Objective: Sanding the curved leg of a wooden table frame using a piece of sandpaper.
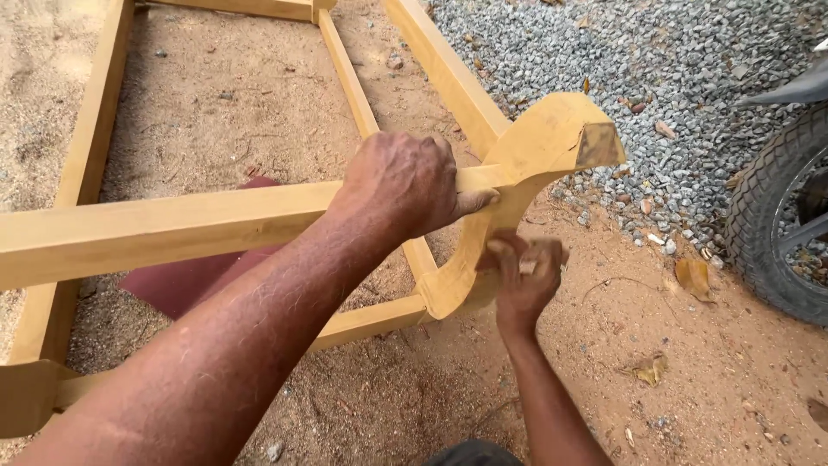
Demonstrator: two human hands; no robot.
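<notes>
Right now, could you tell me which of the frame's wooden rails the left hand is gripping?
The left hand grips the raised horizontal rail that meets the curved piece; the other rails lie lower, near the sand.

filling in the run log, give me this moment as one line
left hand gripping wooden rail | right hand pressed on curved wooden piece | frame on sand | gravel, tyre nearby

Wooden frame [172, 226] lies on sand [707, 380]; gravel [655, 69] and tyre [776, 216] right.

Yellow-tan wooden frame [172, 226], grey gravel [664, 60], dark red sheet [185, 280], black tyre [772, 216]
</notes>
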